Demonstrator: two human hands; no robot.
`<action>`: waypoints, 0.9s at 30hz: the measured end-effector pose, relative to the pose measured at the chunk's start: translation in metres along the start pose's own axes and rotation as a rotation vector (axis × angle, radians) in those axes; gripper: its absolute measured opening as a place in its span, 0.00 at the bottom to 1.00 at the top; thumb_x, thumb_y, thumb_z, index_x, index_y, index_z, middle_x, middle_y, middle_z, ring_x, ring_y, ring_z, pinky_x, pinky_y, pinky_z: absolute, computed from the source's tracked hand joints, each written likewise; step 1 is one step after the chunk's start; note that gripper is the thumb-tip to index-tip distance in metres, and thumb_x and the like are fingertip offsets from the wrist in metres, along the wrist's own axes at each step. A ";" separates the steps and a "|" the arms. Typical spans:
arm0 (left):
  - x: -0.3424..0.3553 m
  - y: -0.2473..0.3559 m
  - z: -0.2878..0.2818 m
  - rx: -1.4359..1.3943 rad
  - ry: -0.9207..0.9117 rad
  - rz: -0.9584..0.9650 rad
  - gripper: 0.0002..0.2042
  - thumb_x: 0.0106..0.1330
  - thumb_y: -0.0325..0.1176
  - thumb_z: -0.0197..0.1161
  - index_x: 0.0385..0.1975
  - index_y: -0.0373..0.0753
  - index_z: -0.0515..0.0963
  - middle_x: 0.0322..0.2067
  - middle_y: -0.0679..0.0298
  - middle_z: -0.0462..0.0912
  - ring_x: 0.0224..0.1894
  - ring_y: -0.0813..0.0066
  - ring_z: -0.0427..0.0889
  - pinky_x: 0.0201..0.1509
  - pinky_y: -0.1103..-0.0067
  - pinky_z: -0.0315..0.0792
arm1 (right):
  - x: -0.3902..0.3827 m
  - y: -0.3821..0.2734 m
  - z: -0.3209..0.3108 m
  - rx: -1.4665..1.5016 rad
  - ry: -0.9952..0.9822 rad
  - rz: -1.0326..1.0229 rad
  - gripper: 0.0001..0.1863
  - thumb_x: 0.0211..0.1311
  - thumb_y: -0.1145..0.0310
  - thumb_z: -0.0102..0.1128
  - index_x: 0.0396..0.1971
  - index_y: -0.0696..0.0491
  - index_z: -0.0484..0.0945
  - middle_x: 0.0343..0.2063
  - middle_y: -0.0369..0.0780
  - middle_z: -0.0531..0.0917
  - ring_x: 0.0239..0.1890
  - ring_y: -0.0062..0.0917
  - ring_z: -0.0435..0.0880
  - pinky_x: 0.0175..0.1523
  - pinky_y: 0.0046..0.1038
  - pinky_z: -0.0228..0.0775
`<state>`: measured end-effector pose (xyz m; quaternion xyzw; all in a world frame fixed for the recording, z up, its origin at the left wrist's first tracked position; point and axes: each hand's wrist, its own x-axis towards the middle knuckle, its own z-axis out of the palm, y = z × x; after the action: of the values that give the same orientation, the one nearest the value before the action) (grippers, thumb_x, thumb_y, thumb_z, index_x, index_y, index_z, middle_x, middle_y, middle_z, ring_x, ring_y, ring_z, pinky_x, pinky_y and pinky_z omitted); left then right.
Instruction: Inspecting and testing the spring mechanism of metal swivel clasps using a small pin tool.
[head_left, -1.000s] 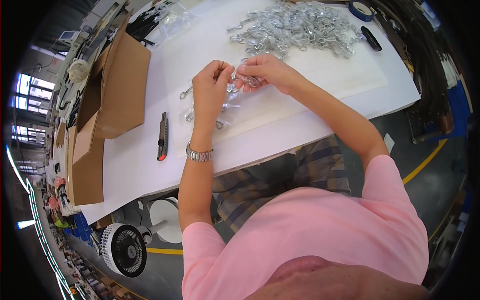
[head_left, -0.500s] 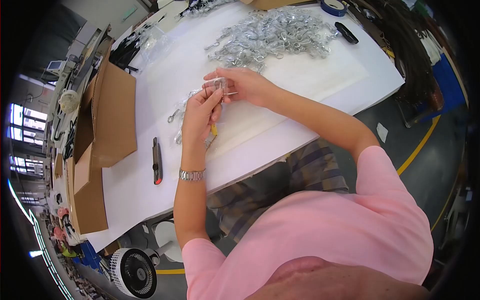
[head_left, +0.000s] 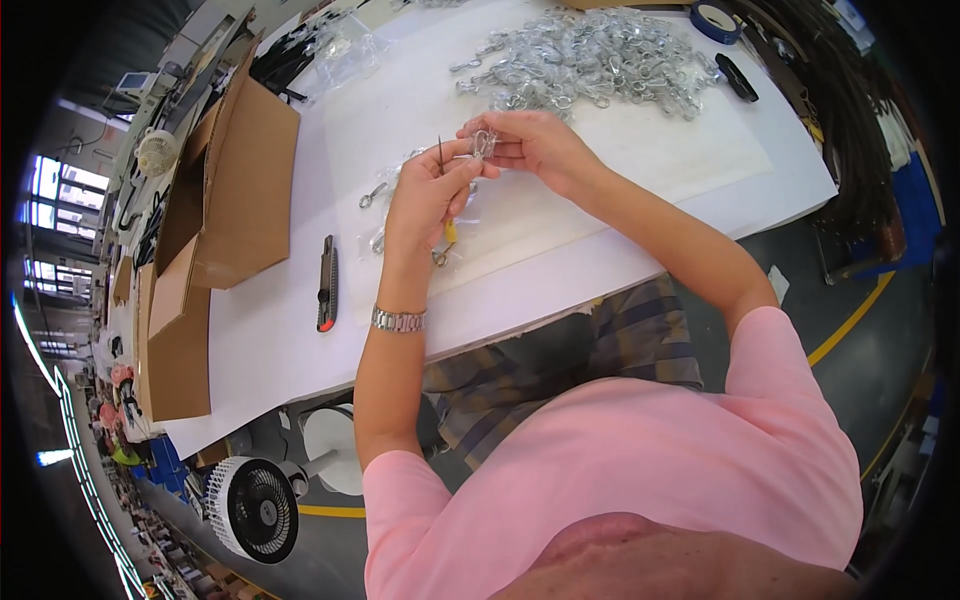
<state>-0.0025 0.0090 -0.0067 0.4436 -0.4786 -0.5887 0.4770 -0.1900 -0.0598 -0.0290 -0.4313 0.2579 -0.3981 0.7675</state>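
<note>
My left hand (head_left: 428,198), with a metal watch on its wrist, is closed around a slim tool. The tool's thin dark point stands up above the fingers, and a yellow part (head_left: 450,232) shows below the palm. Opposite it, my right hand (head_left: 548,148) pinches a small metal ring piece in clear plastic (head_left: 483,145) by its fingertips. My left fingertips reach close to that piece; whether they touch it I cannot tell. Beside and under my left hand lie several loose metal hooks in clear plastic (head_left: 372,195) on the white table (head_left: 600,195).
A large heap of plastic-wrapped metal hooks (head_left: 600,65) lies at the back. Blue tape (head_left: 716,20) and a black object (head_left: 737,77) sit at its right. A box cutter (head_left: 327,285) and an open cardboard box (head_left: 245,170) are on the left. A fan (head_left: 265,510) stands below.
The view has shifted, so the table's things appear further right. My fingers have turned the small wrapped ring piece, and the tool's point now stands upright above my left hand.
</note>
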 end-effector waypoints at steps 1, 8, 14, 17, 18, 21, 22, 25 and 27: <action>0.000 0.000 0.000 0.027 0.001 -0.009 0.14 0.70 0.26 0.62 0.52 0.27 0.78 0.36 0.58 0.88 0.16 0.91 0.63 0.17 0.90 0.55 | 0.000 -0.001 0.001 -0.002 0.000 0.000 0.16 0.72 0.60 0.61 0.47 0.57 0.84 0.42 0.39 0.88 0.43 0.24 0.87 0.52 0.25 0.78; 0.001 0.000 0.003 0.059 0.099 0.014 0.09 0.70 0.26 0.64 0.44 0.29 0.79 0.34 0.58 0.89 0.15 0.91 0.62 0.17 0.90 0.54 | 0.000 -0.001 0.001 -0.008 -0.039 -0.004 0.16 0.73 0.61 0.61 0.51 0.57 0.82 0.46 0.40 0.88 0.47 0.23 0.86 0.56 0.26 0.78; 0.000 0.001 0.008 0.057 0.171 0.043 0.06 0.68 0.27 0.67 0.37 0.31 0.80 0.29 0.57 0.88 0.14 0.90 0.62 0.16 0.88 0.54 | 0.000 0.009 0.004 0.114 -0.125 0.029 0.17 0.73 0.63 0.61 0.54 0.58 0.81 0.49 0.41 0.87 0.49 0.22 0.86 0.57 0.28 0.79; -0.002 0.006 0.007 0.119 0.160 0.025 0.07 0.70 0.29 0.66 0.35 0.31 0.80 0.26 0.60 0.86 0.14 0.91 0.62 0.16 0.88 0.53 | -0.002 0.007 0.006 0.094 -0.103 -0.009 0.17 0.72 0.65 0.61 0.55 0.58 0.80 0.48 0.40 0.87 0.48 0.21 0.86 0.57 0.28 0.79; -0.003 0.012 0.004 0.099 0.117 0.012 0.08 0.71 0.31 0.65 0.35 0.32 0.80 0.24 0.63 0.85 0.14 0.91 0.62 0.17 0.89 0.53 | -0.002 0.006 0.007 0.052 -0.077 -0.040 0.18 0.73 0.65 0.61 0.56 0.58 0.79 0.48 0.41 0.87 0.48 0.21 0.86 0.56 0.27 0.80; -0.005 0.017 -0.004 0.100 0.132 0.069 0.09 0.74 0.34 0.63 0.37 0.32 0.81 0.23 0.67 0.82 0.15 0.92 0.62 0.17 0.89 0.52 | -0.010 -0.006 0.011 -0.075 -0.059 -0.107 0.20 0.73 0.64 0.61 0.58 0.59 0.77 0.45 0.41 0.88 0.45 0.21 0.87 0.54 0.26 0.81; -0.004 0.018 -0.005 0.124 0.187 0.142 0.10 0.75 0.35 0.61 0.39 0.33 0.80 0.23 0.68 0.82 0.15 0.92 0.61 0.17 0.89 0.50 | -0.010 -0.007 0.011 -0.075 -0.059 -0.107 0.20 0.73 0.64 0.61 0.58 0.59 0.77 0.45 0.41 0.88 0.45 0.21 0.87 0.54 0.26 0.81; -0.003 0.012 -0.007 0.072 0.052 0.071 0.10 0.74 0.34 0.62 0.39 0.32 0.80 0.23 0.70 0.79 0.16 0.92 0.61 0.18 0.89 0.50 | -0.011 -0.010 0.011 -0.114 -0.161 -0.011 0.24 0.73 0.62 0.61 0.62 0.58 0.73 0.40 0.39 0.88 0.40 0.19 0.87 0.47 0.22 0.80; -0.004 0.012 -0.007 0.080 0.056 0.081 0.09 0.74 0.34 0.63 0.40 0.32 0.80 0.23 0.70 0.79 0.16 0.93 0.62 0.18 0.89 0.51 | -0.012 -0.010 0.015 -0.113 -0.195 0.041 0.22 0.74 0.63 0.60 0.62 0.58 0.73 0.38 0.39 0.88 0.36 0.18 0.87 0.42 0.21 0.79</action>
<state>0.0063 0.0105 0.0039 0.4589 -0.5058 -0.5366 0.4957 -0.1893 -0.0456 -0.0123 -0.5052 0.2129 -0.3233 0.7713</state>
